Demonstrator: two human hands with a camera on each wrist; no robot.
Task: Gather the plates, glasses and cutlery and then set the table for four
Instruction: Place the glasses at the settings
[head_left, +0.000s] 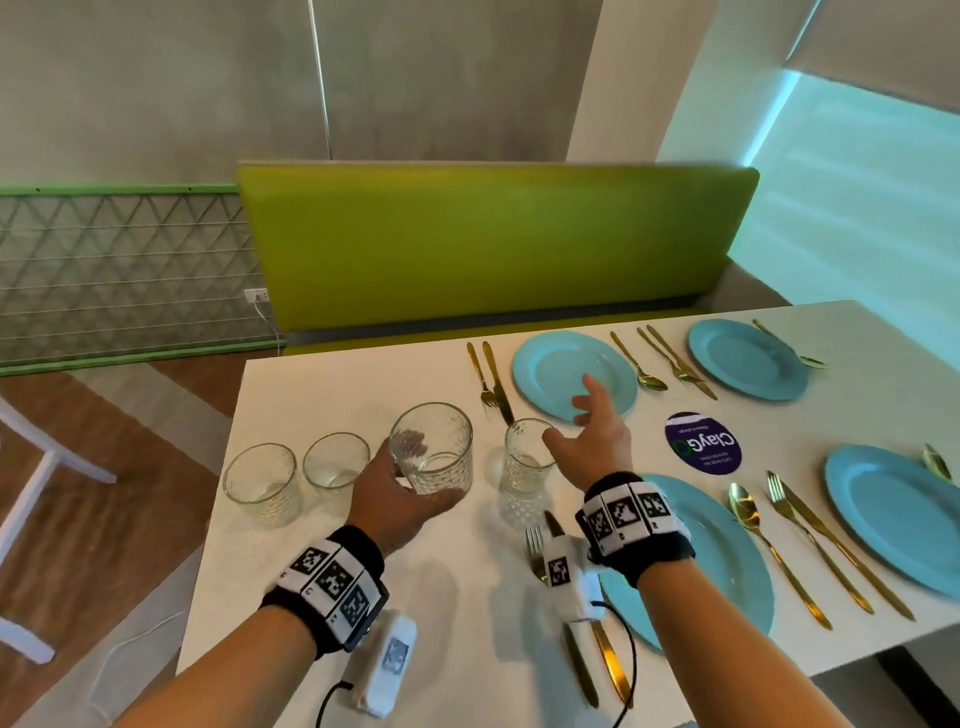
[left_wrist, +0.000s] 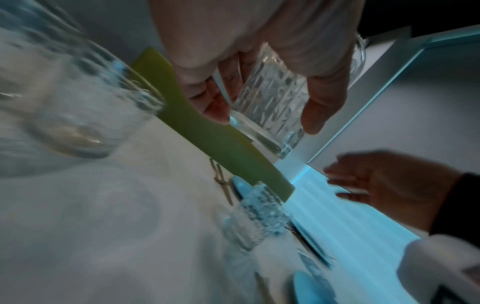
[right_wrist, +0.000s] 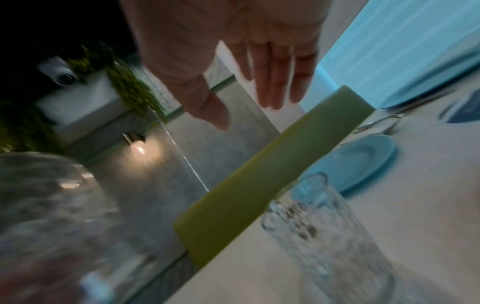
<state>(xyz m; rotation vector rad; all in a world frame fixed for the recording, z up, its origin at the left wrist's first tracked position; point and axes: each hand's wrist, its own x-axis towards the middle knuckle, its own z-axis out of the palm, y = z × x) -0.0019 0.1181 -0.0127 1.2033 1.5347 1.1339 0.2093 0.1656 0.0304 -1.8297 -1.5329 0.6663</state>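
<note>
Head view: my left hand (head_left: 397, 496) grips a lifted glass (head_left: 432, 448), while my right hand (head_left: 592, 434), fingers (head_left: 589, 387) spread wide and empty, hovers beside a standing glass (head_left: 523, 460) whose rim sits just by the thumb and could, I judge, be knocked over.

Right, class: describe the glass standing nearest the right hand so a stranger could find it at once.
Start at the white table in front of the green bench. Near the closest far-side blue plate stands a lone glass, beside the open right hand. Unlike the others, it is narrow, and nobody holds it.
</note>
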